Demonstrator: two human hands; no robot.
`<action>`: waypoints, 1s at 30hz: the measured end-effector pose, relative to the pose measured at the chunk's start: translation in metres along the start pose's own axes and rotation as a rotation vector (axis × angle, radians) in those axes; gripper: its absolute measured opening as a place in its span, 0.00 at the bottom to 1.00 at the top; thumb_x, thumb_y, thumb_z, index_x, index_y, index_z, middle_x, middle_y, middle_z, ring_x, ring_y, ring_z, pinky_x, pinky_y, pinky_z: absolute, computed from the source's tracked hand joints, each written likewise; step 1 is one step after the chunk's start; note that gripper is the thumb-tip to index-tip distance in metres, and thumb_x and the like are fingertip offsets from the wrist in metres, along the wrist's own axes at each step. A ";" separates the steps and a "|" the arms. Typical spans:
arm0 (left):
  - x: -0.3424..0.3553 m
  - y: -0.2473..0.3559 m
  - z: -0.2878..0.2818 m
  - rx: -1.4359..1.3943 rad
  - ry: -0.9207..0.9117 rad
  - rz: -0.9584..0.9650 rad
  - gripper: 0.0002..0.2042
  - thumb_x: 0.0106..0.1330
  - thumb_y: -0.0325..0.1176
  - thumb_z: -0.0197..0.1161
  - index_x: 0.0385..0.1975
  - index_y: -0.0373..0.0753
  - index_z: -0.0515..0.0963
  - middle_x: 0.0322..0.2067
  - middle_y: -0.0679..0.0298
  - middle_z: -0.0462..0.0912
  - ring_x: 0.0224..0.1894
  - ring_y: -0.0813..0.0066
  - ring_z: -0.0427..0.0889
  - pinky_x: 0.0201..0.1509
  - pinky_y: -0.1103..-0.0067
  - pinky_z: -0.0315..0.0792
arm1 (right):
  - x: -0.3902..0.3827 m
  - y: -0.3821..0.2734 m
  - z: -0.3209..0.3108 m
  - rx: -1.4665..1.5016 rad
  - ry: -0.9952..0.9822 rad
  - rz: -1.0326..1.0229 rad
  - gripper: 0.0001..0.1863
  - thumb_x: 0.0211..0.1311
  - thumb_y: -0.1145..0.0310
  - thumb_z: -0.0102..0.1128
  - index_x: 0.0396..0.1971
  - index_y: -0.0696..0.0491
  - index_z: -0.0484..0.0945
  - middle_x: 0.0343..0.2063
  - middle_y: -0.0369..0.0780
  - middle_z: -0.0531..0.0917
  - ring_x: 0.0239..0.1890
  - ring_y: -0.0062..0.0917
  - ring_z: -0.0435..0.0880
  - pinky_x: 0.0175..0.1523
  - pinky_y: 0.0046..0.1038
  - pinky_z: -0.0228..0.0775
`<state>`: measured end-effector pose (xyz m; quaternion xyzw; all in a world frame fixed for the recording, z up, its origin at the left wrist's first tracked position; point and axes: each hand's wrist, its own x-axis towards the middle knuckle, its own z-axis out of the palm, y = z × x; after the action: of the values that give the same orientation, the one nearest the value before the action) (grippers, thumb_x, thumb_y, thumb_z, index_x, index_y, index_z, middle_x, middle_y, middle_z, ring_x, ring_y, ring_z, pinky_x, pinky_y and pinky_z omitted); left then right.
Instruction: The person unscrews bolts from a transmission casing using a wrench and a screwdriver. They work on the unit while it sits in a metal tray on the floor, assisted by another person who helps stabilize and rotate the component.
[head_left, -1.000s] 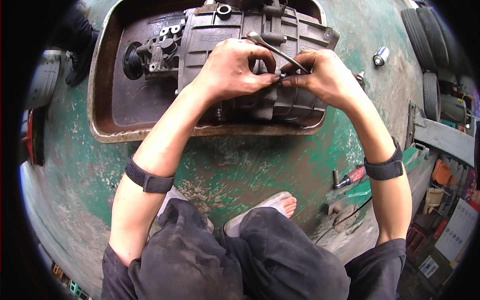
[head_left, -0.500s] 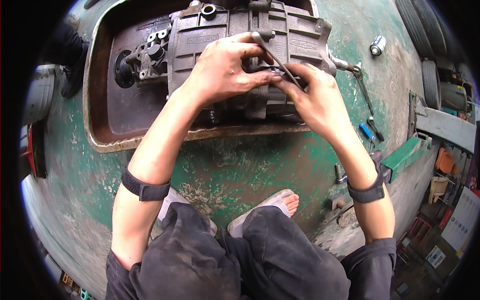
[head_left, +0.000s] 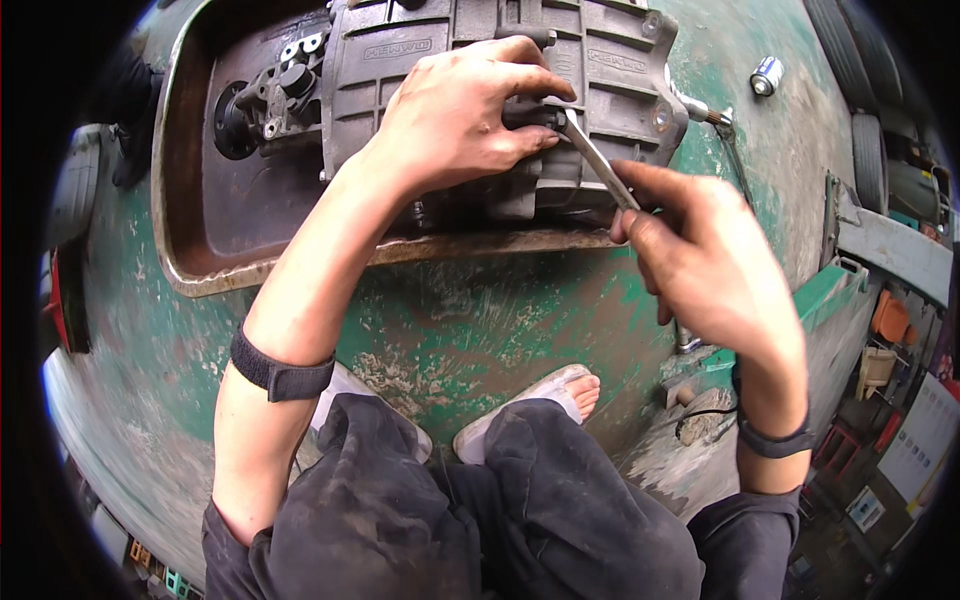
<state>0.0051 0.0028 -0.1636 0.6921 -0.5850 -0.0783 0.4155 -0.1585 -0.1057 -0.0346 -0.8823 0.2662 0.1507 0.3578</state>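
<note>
Gearbox casing [head_left: 475, 25] w/ wrench [head_left: 600, 160]

- R hand [head_left: 712, 255]: grip closed, fingers & thumb round lower end of wrench; tool tilted, upper end up-L, at dk fitting [head_left: 530, 113] on casing. Can't tell if seated.
- L hand [head_left: 440, 115]: above casing, grip part-open; thumb & forefinger curved either side of dk fitting, tips apart. Can't tell if they press on it.
- Casing: grey metal, ribbed, in R part of shallow brown tray [head_left: 250, 220]; dk round flange [head_left: 235, 120] at L end, splined shaft [head_left: 705, 108] at R.
- Tray: on green worn-paint floor [head_left: 480, 330].
- Misc.: sm. can [head_left: 767, 76], on floor, R of shaft; tyres [head_left: 845, 50], far R; blk armband, L arm [head_left: 282, 368].
</note>
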 end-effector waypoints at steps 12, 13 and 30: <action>0.001 -0.002 -0.004 -0.024 -0.040 -0.040 0.16 0.51 0.34 0.73 0.41 0.44 0.83 0.39 0.62 0.81 0.42 0.59 0.82 0.46 0.71 0.76 | -0.011 0.045 0.107 -0.202 0.467 -0.336 0.27 0.63 0.82 0.51 0.62 0.71 0.60 0.36 0.55 0.80 0.33 0.48 0.82 0.38 0.39 0.76; 0.001 -0.003 -0.004 -0.042 -0.020 -0.025 0.15 0.52 0.34 0.73 0.40 0.43 0.82 0.39 0.62 0.81 0.41 0.59 0.82 0.45 0.71 0.76 | -0.007 0.053 0.119 -0.100 0.509 -0.355 0.27 0.65 0.81 0.51 0.64 0.68 0.60 0.34 0.53 0.81 0.30 0.44 0.82 0.36 0.36 0.76; 0.000 0.003 -0.002 0.090 -0.024 -0.060 0.12 0.55 0.41 0.70 0.36 0.44 0.80 0.38 0.65 0.79 0.40 0.62 0.82 0.42 0.70 0.75 | -0.017 0.010 0.021 0.192 0.078 0.197 0.21 0.65 0.74 0.50 0.57 0.62 0.75 0.21 0.43 0.82 0.19 0.23 0.80 0.28 0.26 0.71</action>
<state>0.0045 0.0043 -0.1606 0.7264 -0.5717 -0.0727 0.3744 -0.1793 -0.0909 -0.0470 -0.8188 0.3783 0.1242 0.4135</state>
